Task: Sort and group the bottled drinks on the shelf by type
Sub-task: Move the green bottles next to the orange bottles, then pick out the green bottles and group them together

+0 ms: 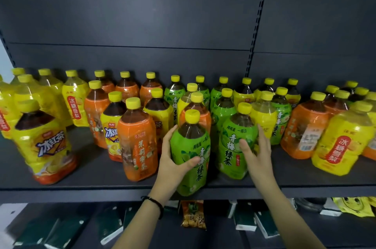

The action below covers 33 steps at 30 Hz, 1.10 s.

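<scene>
The green-label bottle (190,147) sits at six o'clock on the shelf, right at the front lip (81,189). Its base shows over that lip, so I cannot tell whether it stands or is lifted. The left hand (173,159) holds it, thumb across the label and fingers wrapped round its nine o'clock side. At its three o'clock, just beside it, stands a second green-label bottle (234,159). The right hand (258,153) holds this one, thumb on the front and fingers curled round the far side.

The step in hand looks like bringing these two to the green group (223,110) at twelve o'clock. To do it well, grip at the waist of each bottle, keep it upright, and lift it rather than slide it, since the neighbours stand close. An orange-label bottle (138,147) stands touching or nearly touching the left hand at nine o'clock, and a sideways nudge could tip it. An orange and a pale yellow bottle stand mixed into the greens behind, so those likely need to come out first.

Open room is scarce. The best bare shelf (280,169) is at three to four o'clock, before the yellow pear bottle (343,143). Another bare strip lies at nine o'clock, between the orange-label bottle and the iced-tea bottle (46,143). The front lip is the main drop hazard, and a snack bag (193,216) lies on the shelf below.
</scene>
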### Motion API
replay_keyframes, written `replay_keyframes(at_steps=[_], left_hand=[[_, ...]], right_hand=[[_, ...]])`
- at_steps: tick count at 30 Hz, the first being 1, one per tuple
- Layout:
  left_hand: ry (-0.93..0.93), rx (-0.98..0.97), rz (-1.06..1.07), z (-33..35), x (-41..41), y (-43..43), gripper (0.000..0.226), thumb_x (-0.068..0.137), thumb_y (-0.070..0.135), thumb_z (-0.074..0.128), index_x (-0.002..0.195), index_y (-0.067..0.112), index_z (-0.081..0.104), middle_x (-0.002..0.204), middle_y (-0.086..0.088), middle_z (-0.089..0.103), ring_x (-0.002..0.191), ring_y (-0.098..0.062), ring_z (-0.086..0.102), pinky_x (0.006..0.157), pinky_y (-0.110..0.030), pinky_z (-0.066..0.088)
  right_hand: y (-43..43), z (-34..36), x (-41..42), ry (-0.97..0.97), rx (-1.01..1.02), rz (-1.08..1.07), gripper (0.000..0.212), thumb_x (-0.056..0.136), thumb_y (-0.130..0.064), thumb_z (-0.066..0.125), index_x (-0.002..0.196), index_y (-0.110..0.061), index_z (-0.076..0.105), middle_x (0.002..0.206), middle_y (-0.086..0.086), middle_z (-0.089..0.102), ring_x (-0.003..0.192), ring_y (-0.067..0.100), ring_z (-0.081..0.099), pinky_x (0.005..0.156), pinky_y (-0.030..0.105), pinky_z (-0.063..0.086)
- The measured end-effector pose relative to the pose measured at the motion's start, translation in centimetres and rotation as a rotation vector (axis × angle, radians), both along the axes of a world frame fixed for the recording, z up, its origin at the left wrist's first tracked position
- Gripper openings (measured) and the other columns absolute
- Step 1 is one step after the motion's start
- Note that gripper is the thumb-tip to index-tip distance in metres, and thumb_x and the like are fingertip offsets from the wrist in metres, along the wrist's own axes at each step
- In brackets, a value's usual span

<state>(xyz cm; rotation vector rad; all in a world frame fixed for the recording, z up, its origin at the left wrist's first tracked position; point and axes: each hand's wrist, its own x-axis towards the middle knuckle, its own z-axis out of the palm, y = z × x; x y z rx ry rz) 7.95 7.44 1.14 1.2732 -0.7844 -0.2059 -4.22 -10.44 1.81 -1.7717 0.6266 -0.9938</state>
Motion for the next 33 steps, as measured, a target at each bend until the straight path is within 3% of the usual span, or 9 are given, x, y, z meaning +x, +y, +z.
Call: replay_keyframes(at_steps=[4,7,10,15,19,21,23,26,33], left_hand=[[-0.022,0.067,-0.027,-0.5,0.6,-1.0,0.091,0.048,0.062,0.084,0.120,0.048,0.029,0.132,0.002,0.045,0.119,-0.010,0.054,0.098,-0.043,0.049],[-0.041,0.137,-0.014,-0.9,0.5,-2.1,0.089,0.044,0.073,0.079,0.116,0.052,0.030,0.134,0.001,0.037,0.129,-0.022,0.043,0.104,-0.050,0.041],[-0.074,0.214,0.098,-0.8,-0.6,-3.2,0.084,0.039,0.083,0.069,0.110,0.064,0.029,0.128,0.012,0.028,0.130,-0.017,0.029,0.106,-0.039,0.034],[-0.304,0.261,0.323,-0.8,-0.8,-2.7,0.078,0.053,0.091,0.049,0.121,0.053,0.037,0.116,0.016,0.024,0.113,0.001,0.020,0.096,-0.018,0.023],[-0.494,0.083,0.632,-0.5,0.2,1.2,0.054,0.074,0.066,0.061,0.116,0.034,0.055,0.114,0.017,0.027,0.114,-0.009,0.030,0.099,-0.014,0.025],[-0.478,0.058,0.888,-0.1,1.0,3.1,0.063,0.072,0.047,0.074,0.124,0.023,0.049,0.121,0.011,0.029,0.117,-0.014,0.030,0.101,-0.021,0.026],[-0.348,0.189,1.059,0.3,2.5,4.3,0.090,0.064,0.039,0.084,0.137,0.020,0.035,0.136,-0.008,0.031,0.125,-0.029,0.030,0.104,-0.042,0.028],[-0.166,0.385,0.915,0.3,5.1,5.4,0.118,0.055,0.041,0.088,0.147,0.022,0.016,0.147,-0.012,0.029,0.135,-0.035,0.028,0.106,-0.059,0.027],[-0.158,0.333,0.691,-0.3,7.5,6.7,0.104,0.062,0.039,0.085,0.144,0.016,0.026,0.138,-0.006,0.036,0.129,-0.020,0.036,0.102,-0.036,0.034]], right_hand=[[-1.0,0.3,0.2,0.029,-0.022,-0.006,0.081,0.078,-0.056,0.051,0.149,-0.038,0.015,0.155,-0.006,0.016,0.143,0.016,0.019,0.116,0.046,0.024],[-1.3,0.3,0.4,0.009,-0.004,-0.043,0.080,0.079,-0.058,0.053,0.148,-0.038,0.019,0.153,-0.005,0.020,0.141,0.016,0.023,0.115,0.049,0.028],[0.2,-0.2,0.0,-0.091,-0.058,-0.136,0.071,0.078,-0.066,0.058,0.140,-0.042,0.031,0.143,-0.011,0.026,0.137,0.014,0.026,0.110,0.043,0.032],[4.9,-0.8,-0.2,-0.156,-0.236,-0.075,0.068,0.069,-0.059,0.066,0.129,-0.041,0.039,0.128,-0.016,0.030,0.124,0.013,0.038,0.101,0.024,0.036],[6.9,-1.9,1.2,-0.033,-0.180,0.083,0.092,0.069,-0.044,0.079,0.134,-0.054,0.015,0.138,-0.021,0.023,0.135,0.002,0.024,0.109,0.027,0.028],[7.2,-2.1,1.7,-0.062,-0.140,0.101,0.098,0.071,-0.033,0.081,0.133,-0.058,0.009,0.145,-0.021,0.021,0.139,0.001,0.020,0.114,0.031,0.025],[7.3,-2.1,2.0,-0.072,-0.108,0.107,0.099,0.071,-0.032,0.081,0.134,-0.059,0.009,0.149,-0.020,0.020,0.141,0.003,0.019,0.116,0.034,0.025],[7.5,-2.1,2.0,-0.064,-0.092,0.107,0.099,0.073,-0.031,0.079,0.139,-0.052,0.008,0.151,-0.020,0.019,0.142,0.002,0.018,0.117,0.033,0.023],[7.9,-2.0,2.2,-0.069,-0.054,0.089,0.100,0.073,-0.025,0.079,0.143,-0.045,0.010,0.149,-0.023,0.015,0.141,0.002,0.016,0.115,0.029,0.018]])
